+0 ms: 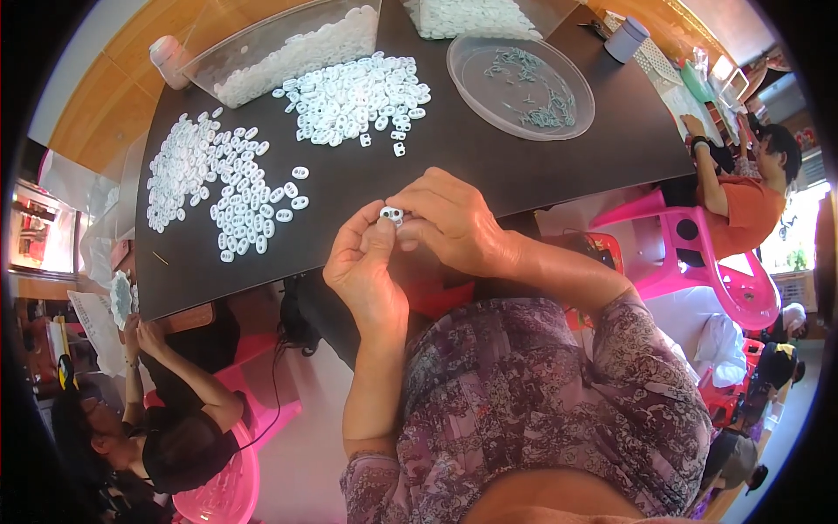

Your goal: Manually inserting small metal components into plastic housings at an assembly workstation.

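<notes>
Between the fingertips of my left hand [371, 262] and my right hand [454, 218] is a small white plastic piece with dark round holes [392, 215]. Both hands pinch it just past the near edge of the dark table [489, 188]. Beyond them lies a heap of similar white pieces [349, 96], a few of them strayed toward my hands. Two more piles of white oval pieces [179, 170] spread over the table's left part. A round clear shallow tray [463, 92] holds small grey-green slender parts [550, 113].
A clear bin of white pieces [297, 61] stands at the back left, another bin [476, 17] at the back middle. Small jars [626, 39] stand at the table's far side. One person [188, 437] sits at left, another [751, 192] at right by a pink chair [690, 253].
</notes>
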A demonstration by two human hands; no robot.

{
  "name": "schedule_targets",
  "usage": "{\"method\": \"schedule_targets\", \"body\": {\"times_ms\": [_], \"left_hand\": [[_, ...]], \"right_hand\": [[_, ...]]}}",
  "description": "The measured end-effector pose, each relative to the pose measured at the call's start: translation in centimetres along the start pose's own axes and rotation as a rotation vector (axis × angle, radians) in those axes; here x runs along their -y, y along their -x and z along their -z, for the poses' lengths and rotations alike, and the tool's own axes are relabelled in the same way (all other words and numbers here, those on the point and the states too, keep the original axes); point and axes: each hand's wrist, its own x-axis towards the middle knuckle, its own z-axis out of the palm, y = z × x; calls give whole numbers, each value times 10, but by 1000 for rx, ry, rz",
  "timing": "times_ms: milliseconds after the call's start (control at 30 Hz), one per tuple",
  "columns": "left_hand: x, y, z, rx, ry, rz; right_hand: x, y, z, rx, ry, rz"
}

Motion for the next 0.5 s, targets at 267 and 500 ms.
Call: {"method": "schedule_targets", "body": {"times_ms": [267, 500], "left_hand": [[2, 4, 3, 110, -75, -68], [5, 5, 9, 162, -111, -145]], "right_hand": [[-2, 6, 5, -37, -46, 11], [3, 6, 7, -41, -80, 44]]}}
